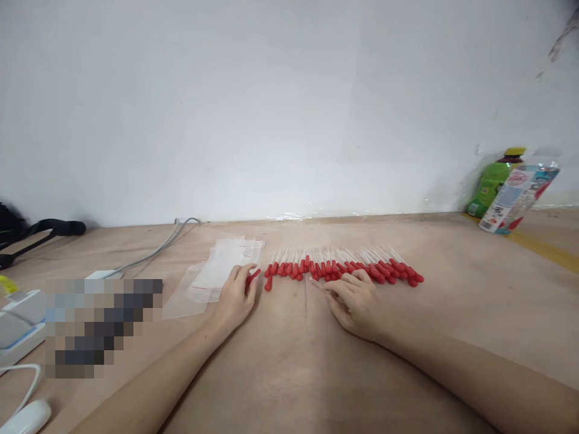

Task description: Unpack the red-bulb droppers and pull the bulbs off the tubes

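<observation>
A row of several clear droppers with red rubber bulbs (344, 265) lies across the middle of the brown table (289, 361). My left hand (235, 298) rests at the row's left end, fingers closed on one red-bulbed dropper (254, 276), beside a stack of clear plastic bags (217, 274). My right hand (355, 301) lies just below the row's middle, fingers curled and pinching a thin clear dropper tube (319, 284).
A green bottle (493, 181) and a clear plastic bottle (520, 193) lean against the white wall at the back right. A grey cable (154, 250), a white power strip (20, 319) and a white mouse (27, 416) sit at the left.
</observation>
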`<state>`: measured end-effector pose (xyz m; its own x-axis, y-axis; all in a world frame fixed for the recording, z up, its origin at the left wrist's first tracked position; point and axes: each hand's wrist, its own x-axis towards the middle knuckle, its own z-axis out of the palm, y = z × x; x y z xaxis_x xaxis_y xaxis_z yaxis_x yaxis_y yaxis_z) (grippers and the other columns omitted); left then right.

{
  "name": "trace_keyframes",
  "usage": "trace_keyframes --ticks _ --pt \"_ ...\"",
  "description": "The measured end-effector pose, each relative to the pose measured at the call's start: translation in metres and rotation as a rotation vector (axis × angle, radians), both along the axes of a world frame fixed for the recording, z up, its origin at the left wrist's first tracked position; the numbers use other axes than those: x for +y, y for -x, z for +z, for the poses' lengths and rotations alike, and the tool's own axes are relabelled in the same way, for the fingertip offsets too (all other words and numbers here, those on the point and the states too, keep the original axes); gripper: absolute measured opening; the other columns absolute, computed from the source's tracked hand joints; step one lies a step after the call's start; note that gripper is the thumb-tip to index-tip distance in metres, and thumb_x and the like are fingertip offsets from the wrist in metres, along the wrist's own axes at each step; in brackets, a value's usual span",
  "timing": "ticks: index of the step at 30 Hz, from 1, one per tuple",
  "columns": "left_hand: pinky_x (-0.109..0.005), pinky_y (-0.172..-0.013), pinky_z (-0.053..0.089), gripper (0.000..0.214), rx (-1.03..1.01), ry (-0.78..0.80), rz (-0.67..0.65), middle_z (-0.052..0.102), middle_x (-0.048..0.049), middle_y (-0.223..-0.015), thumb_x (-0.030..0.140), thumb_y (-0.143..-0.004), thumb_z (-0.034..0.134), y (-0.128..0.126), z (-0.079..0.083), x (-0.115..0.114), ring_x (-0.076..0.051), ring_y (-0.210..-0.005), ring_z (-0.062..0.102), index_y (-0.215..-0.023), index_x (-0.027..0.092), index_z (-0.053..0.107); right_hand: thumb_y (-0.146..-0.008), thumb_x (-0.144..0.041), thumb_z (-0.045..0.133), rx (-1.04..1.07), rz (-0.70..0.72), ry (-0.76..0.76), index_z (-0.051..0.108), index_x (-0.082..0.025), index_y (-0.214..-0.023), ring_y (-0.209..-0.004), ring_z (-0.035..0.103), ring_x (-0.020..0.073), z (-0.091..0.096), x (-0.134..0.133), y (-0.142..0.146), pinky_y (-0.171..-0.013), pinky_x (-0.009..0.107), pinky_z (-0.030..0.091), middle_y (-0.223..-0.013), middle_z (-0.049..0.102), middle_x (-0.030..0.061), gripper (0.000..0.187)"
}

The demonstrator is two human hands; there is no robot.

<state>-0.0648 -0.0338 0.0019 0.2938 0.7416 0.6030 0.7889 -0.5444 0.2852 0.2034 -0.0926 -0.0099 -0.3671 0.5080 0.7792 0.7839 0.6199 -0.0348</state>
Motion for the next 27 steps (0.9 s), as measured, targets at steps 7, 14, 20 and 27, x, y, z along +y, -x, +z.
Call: trace_keyframes --ticks 7,14,20,27 --pt "-0.024 -0.054 0.043 0.023 -0.040 0.134 0.022 0.051 0.0018 -0.071 0.035 -0.081 0.049 0.001 -0.003 0.002 -0.012 -0.058 0.052 -0.097 0.019 0.043 -0.078 -0.015 0.046 -0.064 -0.061 -0.084 0.057 -0.017 -0.065 -0.060 0.045 0.0126 0.000 0.016 0.025 -0.067 0.032 0.026 -0.057 0.056 0.0001 0.017" --pt "-0.026 -0.057 0.044 0.028 -0.038 0.222 -0.007 0.055 0.0007 -0.075 0.038 -0.084 0.045 -0.001 0.001 -0.001 -0.012 -0.058 0.054 -0.104 0.019 0.041 -0.078 -0.022 0.051 -0.072 -0.042 -0.041 0.062 -0.018 -0.068 -0.063 0.046 0.0133 0.000 0.020 0.029 -0.069 0.032 0.026 -0.058 0.058 0.0001 0.015" --pt "-0.033 -0.071 0.044 0.020 0.055 -0.025 -0.005 0.055 -0.0042 -0.084 0.034 -0.085 0.044 -0.002 0.005 -0.007 -0.019 -0.079 0.054 -0.097 0.019 0.050 -0.073 -0.048 0.056 -0.093 0.063 0.107 0.065 -0.018 -0.090 -0.071 0.048 0.0165 0.003 0.015 0.026 -0.072 0.035 0.028 -0.067 0.062 0.0032 0.036" --pt "-0.035 -0.074 0.040 0.019 0.190 -0.137 -0.011 0.057 -0.0046 -0.081 0.032 -0.084 0.046 -0.015 0.019 0.007 -0.020 -0.079 0.051 -0.084 0.020 0.060 -0.076 -0.048 0.053 -0.073 0.048 0.154 0.063 -0.019 -0.094 -0.076 0.048 0.0178 0.006 0.011 0.021 -0.074 0.035 0.029 -0.079 0.062 0.0040 0.035"
